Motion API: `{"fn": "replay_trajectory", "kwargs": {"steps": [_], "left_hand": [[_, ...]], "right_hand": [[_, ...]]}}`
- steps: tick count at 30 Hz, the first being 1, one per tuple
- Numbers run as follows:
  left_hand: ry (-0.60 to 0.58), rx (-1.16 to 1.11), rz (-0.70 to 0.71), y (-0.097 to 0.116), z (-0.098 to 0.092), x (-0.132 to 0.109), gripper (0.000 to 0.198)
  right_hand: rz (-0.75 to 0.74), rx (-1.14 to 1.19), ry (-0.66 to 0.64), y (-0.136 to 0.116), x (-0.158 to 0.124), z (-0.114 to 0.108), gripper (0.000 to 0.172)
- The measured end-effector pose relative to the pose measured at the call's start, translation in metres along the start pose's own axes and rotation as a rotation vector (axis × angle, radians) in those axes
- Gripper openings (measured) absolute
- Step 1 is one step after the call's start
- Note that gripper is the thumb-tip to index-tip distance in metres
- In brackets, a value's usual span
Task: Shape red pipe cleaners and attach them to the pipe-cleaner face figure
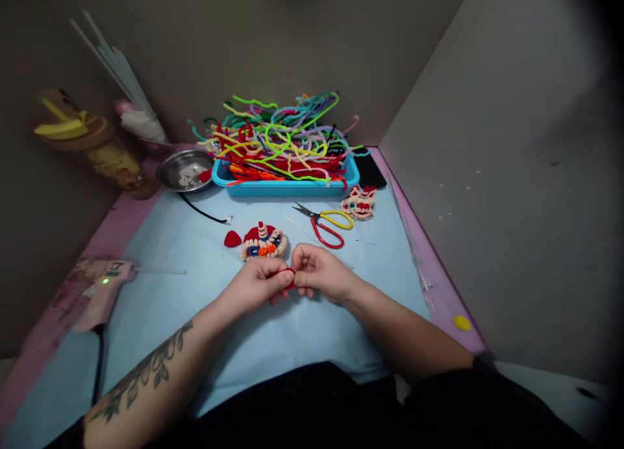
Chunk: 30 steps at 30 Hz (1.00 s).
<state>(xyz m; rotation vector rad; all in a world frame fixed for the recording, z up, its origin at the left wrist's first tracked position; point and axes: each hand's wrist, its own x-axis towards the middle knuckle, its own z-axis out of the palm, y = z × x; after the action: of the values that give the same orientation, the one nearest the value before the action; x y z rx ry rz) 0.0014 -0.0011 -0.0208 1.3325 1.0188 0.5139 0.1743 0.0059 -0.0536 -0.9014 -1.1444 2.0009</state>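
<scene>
My left hand (266, 280) and my right hand (319, 273) meet over the middle of the blue cloth, fingertips pinching a small red fuzzy piece (291, 279) between them. Most of that piece is hidden by the fingers. Just beyond my left hand lies a pipe-cleaner lion-dance head (264, 242) in cream, red, blue and orange. A red teardrop-shaped piece (233, 239) rests to its left. Scissors (324, 223) with one yellow and one red handle lie partly open beyond my right hand. Near them sits a second cream and red lion-dance head (359, 203).
A blue tray (287, 188) at the back is heaped with colourful pipe cleaners (283, 137). Left of it stand a metal bowl (182, 171) with small white bits and a lidded cup (104, 150). A glue gun (104, 296), its light green, lies at left. A black phone-like slab (369, 167) lies back right.
</scene>
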Motion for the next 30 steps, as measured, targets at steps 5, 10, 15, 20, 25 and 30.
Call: {"fn": "replay_trajectory", "kwargs": {"steps": [5, 10, 15, 20, 25, 30], "left_hand": [[-0.005, -0.023, 0.005, 0.001, -0.001, 0.001, 0.036], [0.003, 0.063, 0.046, 0.007, -0.003, 0.002, 0.032], [0.189, 0.332, 0.140, -0.006, 0.000, 0.003, 0.037], [0.198, 0.506, 0.221, -0.014, 0.001, 0.003, 0.064], [0.213, 0.269, 0.205, -0.012, 0.004, 0.005, 0.037], [0.323, 0.401, 0.262, -0.010, 0.007, 0.006, 0.018]], "right_hand": [[-0.009, -0.017, -0.006, -0.001, 0.001, -0.001, 0.040], [-0.078, -0.063, -0.008, -0.015, 0.000, -0.007, 0.040], [-0.199, -0.248, 0.077, -0.023, -0.004, -0.009, 0.031], [-0.129, -0.421, 0.048, -0.018, -0.005, -0.006, 0.013], [-0.166, -0.213, 0.219, -0.013, 0.001, -0.002, 0.026], [-0.172, -0.100, 0.293, -0.008, 0.003, 0.003, 0.025]]}}
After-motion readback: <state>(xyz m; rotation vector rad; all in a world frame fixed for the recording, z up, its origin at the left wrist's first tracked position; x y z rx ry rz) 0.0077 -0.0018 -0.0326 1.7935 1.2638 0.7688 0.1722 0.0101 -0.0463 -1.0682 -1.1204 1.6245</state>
